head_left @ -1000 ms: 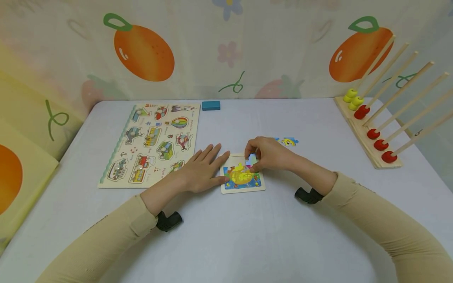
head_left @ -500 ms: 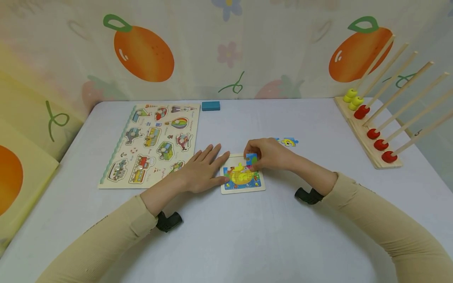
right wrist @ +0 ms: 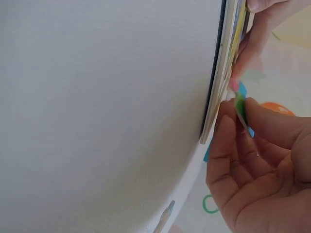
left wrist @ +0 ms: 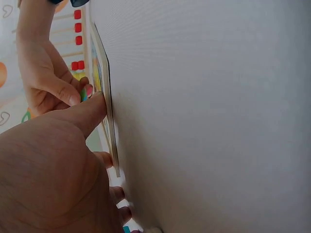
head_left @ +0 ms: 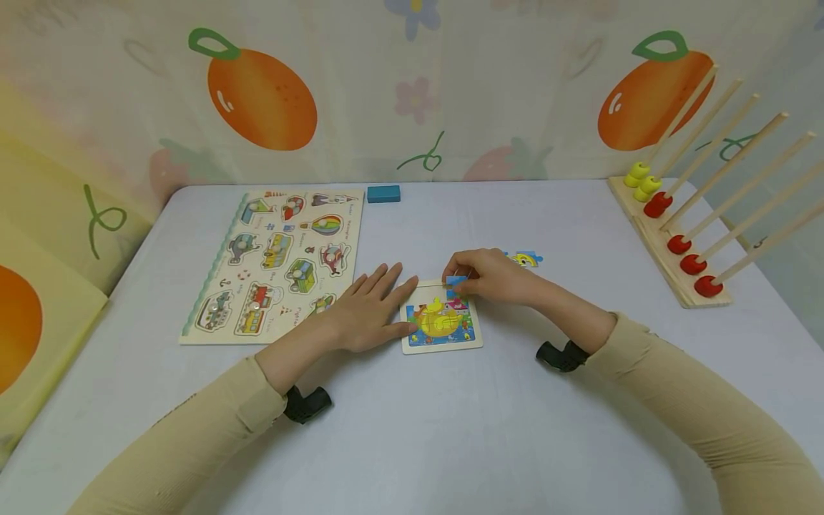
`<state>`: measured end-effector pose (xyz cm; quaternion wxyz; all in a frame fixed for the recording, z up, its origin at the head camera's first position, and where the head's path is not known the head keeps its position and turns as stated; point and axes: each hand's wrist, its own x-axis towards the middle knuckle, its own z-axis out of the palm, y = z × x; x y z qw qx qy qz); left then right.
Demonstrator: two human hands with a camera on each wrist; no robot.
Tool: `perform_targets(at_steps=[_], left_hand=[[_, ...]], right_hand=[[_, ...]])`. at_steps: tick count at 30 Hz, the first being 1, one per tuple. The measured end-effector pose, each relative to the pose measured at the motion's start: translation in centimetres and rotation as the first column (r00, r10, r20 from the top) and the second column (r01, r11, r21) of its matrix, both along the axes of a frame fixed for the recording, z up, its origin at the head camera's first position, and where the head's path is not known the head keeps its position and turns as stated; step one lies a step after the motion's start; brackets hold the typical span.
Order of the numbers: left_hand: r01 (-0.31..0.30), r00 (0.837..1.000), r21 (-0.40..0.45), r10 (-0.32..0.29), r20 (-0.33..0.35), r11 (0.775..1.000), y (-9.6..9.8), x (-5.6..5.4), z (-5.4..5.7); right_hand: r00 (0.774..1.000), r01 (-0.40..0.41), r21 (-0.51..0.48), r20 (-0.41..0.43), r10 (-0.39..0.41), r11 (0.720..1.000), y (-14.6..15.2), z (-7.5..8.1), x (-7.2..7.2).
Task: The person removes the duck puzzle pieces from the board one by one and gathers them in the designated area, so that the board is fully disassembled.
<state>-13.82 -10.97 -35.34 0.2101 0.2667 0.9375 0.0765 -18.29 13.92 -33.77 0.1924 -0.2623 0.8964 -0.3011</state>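
A small wooden-framed jigsaw puzzle (head_left: 443, 349) with a yellow duck picture lies flat on the white table. My left hand (head_left: 363, 311) rests at its left edge, fingers spread and straight, the thumb touching the picture side. Between thumb and fingers, my right hand (head_left: 492, 279) pinches a blue puzzle piece (head_left: 455, 285) over the frame's upper right corner. In the right wrist view this puzzle piece (right wrist: 241, 106) shows green, blue and pink and stands tilted, apart from the board. More pieces (head_left: 526, 258) lie behind the right hand, partly hidden by it.
A large peg puzzle board (head_left: 277, 265) with vehicle pictures lies at the left, partly under the left forearm. Behind it sits a blue block (head_left: 383, 194). At the right stands a wooden bead rack (head_left: 669, 243) with tall slanting pegs and red and yellow beads.
The puzzle piece in my right hand has turned and shifted slightly up towards the frame's far edge. My left hand has stayed in place.
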Motion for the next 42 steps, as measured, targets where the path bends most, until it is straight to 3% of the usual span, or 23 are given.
perform_targets(at_steps=[8,26,42], left_hand=[[-0.007,1.0,0.011,0.007,0.001,1.0,0.0,0.1,-0.1],[-0.001,1.0,0.018,0.001,0.005,1.0,0.0,0.3,0.3],[0.005,1.0,0.021,-0.005,0.004,1.0,0.0,0.3,0.3]], right_hand=[[0.998,0.041,-0.029,0.056,-0.039,0.999,0.4,0.5,-0.1],[0.992,0.124,-0.059,-0.001,-0.124,0.99,3.7,2.4,-1.2],[0.962,0.267,-0.027,-0.059,-0.268,0.963,7.8,3.1,-2.1]])
